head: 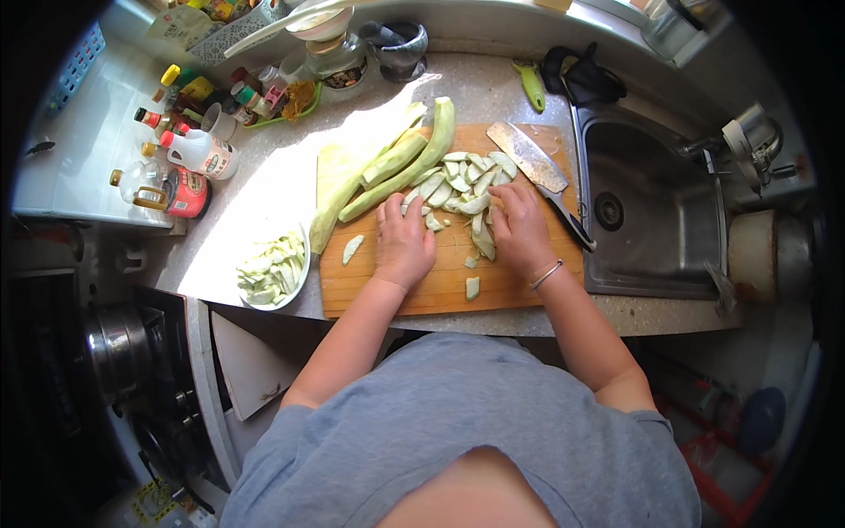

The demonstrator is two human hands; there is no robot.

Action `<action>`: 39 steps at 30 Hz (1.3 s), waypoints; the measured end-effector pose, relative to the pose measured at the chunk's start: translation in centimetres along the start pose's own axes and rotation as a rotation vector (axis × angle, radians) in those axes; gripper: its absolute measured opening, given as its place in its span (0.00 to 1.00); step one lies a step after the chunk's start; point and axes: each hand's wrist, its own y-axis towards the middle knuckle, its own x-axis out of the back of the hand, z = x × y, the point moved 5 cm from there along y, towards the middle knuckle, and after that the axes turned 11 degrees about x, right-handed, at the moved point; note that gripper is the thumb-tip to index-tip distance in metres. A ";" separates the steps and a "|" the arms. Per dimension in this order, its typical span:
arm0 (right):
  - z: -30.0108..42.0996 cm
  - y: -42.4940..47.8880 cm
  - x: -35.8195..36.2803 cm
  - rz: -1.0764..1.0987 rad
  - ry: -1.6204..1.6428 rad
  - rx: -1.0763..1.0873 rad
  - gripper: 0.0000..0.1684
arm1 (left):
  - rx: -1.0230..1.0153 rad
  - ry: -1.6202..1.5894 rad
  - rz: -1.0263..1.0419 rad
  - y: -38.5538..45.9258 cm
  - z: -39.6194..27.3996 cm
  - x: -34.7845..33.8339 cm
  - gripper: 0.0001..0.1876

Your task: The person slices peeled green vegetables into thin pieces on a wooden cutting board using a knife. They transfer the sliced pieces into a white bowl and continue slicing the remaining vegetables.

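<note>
My left hand (404, 240) rests on the wooden cutting board (370, 290), fingertips against the left side of a pile of pale green gourd slices (455, 181). On the pile's other side, my right hand (523, 228) curves its fingers over the slices' edge; whether it grips any is hidden. Peeled long gourds (432, 152) lie along the board's left part, one reaching past its edge. A cleaver (528, 158) with a black-and-grey handle lies at the right, blade away from me. One stray slice (353, 249) sits left of my left hand, and a small chunk (472, 288) lies near the front.
A white bowl (305, 267) of cut slices stands left of the board. To the right is a steel sink (653, 264). A green peeler (529, 86), a stone mortar (399, 56) and a glass jar (335, 63) stand behind. Bottles (204, 155) crowd the left. A cabinet door (251, 363) hangs open below.
</note>
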 end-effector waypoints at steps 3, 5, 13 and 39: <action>-1.4 3.3 0.6 -0.105 -0.042 0.065 0.14 | -0.105 -0.198 0.055 0.5 -1.3 -0.3 0.28; -2.7 5.7 -0.3 -0.094 -0.089 0.133 0.15 | -0.161 -0.245 0.036 1.2 -2.7 -0.3 0.28; -2.5 7.1 -4.7 0.223 -0.121 0.144 0.16 | -0.031 -0.183 -0.120 2.5 -3.0 -2.0 0.26; -0.7 -0.4 3.4 0.555 -0.042 0.044 0.49 | 0.051 0.108 0.392 0.4 -3.9 0.1 0.46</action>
